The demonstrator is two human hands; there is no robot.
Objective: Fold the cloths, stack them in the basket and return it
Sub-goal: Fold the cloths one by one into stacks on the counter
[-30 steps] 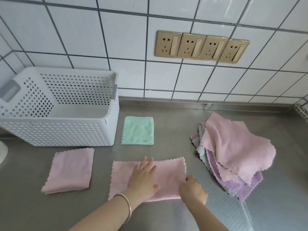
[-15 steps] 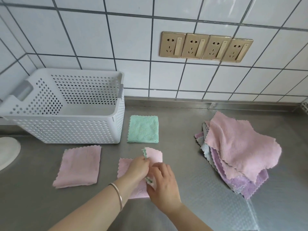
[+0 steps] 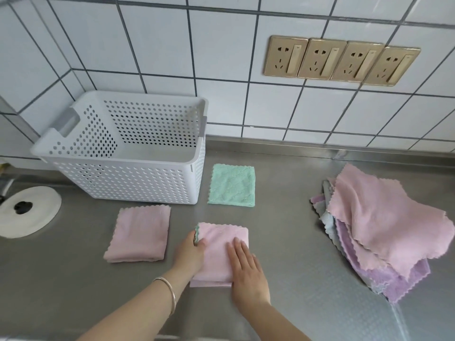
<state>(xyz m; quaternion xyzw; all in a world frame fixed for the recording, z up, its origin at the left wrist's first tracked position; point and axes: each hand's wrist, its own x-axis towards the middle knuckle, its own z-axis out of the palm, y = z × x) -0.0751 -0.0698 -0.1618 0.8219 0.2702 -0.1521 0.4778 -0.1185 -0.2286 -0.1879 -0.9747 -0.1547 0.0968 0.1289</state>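
A white perforated basket (image 3: 138, 178) is standing on the steel worktop (image 3: 290, 242) at the back left, close to the tiled wall (image 3: 221, 99); as far as its inside is showing, nothing is lying in it. Just to its right a folded mint-green cloth (image 3: 232, 185) is lying flat, and in front of the basket a folded pink cloth (image 3: 139, 234) is resting on the worktop. At the right a loose pile of unfolded cloths (image 3: 384, 232) is sitting, pink ones on top with purple, grey and pale blue edges showing beneath. A round white object (image 3: 27, 212) with a dark hole is lying at the far left edge, and four gold wall sockets (image 3: 342, 60) are hanging in a row on the tiles.

Nothing is standing between the hands and the basket except the two folded cloths.

The cloth being folded (image 3: 219, 252), pink with a thin green edge showing at its upper left corner, is lying near the front of the worktop, between the folded pink cloth and the pile. The right hand (image 3: 248, 269) is lying flat on its right half, fingers straight and together, pressing it down. The left hand (image 3: 189, 253), with a bangle (image 3: 167, 291) on the wrist, is holding the cloth's left edge, its thumb and fingers pinching the layers near that green-edged corner.
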